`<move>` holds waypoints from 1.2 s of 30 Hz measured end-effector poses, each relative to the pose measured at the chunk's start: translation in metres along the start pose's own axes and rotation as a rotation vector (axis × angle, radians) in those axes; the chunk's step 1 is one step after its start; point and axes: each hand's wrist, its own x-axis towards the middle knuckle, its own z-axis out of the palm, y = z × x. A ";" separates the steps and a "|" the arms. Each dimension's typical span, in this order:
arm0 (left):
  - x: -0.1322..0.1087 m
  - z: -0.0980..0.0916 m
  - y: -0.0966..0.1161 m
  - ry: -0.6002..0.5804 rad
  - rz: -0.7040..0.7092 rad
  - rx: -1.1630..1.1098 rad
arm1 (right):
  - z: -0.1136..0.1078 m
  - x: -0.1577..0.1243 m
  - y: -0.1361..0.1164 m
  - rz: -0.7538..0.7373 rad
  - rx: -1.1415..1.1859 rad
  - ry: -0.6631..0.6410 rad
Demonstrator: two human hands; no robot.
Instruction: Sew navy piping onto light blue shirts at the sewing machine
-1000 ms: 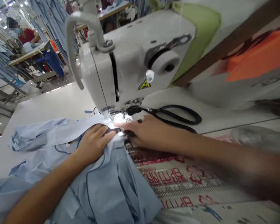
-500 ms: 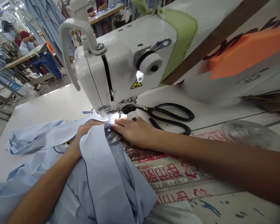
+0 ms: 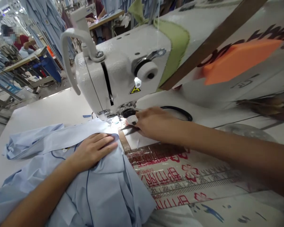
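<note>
I'd hold L hand (image 3: 94,148) flat & open on the blue shirt (image 3: 109,192), its edge under the sewing machine (image 3: 123,72) head, w/ R hand (image 3: 153,122) over the scissors (image 3: 181,110), grip unclear, fingers off the stitch line.

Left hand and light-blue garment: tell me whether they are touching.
Touching. The head view shows the left hand lying palm-down, spread flat on the light-blue garment, with no gap under it.

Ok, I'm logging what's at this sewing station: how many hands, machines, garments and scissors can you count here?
Hands: 2, left hand and right hand
Machine: 1
Garment: 1
Scissors: 1, mostly hidden behind the right hand
Total: 5
</note>
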 end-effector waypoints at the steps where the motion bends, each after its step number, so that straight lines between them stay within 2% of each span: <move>1: 0.000 -0.001 0.000 0.041 -0.037 -0.059 | -0.001 -0.007 -0.003 -0.124 -0.010 -0.010; 4: 0.000 -0.004 -0.002 0.181 -0.186 -0.283 | -0.001 -0.027 -0.012 -0.432 -0.001 -0.071; 6: -0.001 -0.006 -0.004 0.157 -0.175 -0.314 | 0.002 -0.036 -0.015 -0.499 0.094 -0.104; 8: -0.004 -0.006 -0.004 0.068 -0.088 -0.200 | 0.004 -0.037 -0.015 -0.463 0.212 -0.106; 11: -0.005 -0.003 0.000 -0.012 0.025 0.054 | 0.005 -0.024 -0.014 -0.211 0.279 0.004; 13: -0.003 0.000 0.003 -0.014 0.071 0.172 | 0.007 -0.011 -0.016 -0.062 0.208 0.010; 17: 0.002 0.001 0.007 0.028 0.079 0.304 | 0.011 0.008 -0.023 0.009 0.007 -0.125; 21: 0.005 0.001 0.008 0.013 0.044 0.308 | 0.011 0.011 -0.027 0.097 -0.024 -0.105; 24: 0.004 0.003 0.008 -0.010 0.040 0.297 | 0.009 0.010 -0.028 0.107 0.008 -0.120; 29: 0.000 0.013 0.013 0.019 -0.084 0.215 | 0.013 0.010 -0.028 0.106 -0.058 -0.148; 32: -0.001 0.019 0.016 0.030 -0.111 0.204 | 0.020 0.005 -0.025 0.038 -0.129 -0.021; 36: -0.004 0.023 0.014 0.044 -0.077 0.242 | 0.031 -0.004 -0.018 -0.087 -0.118 0.142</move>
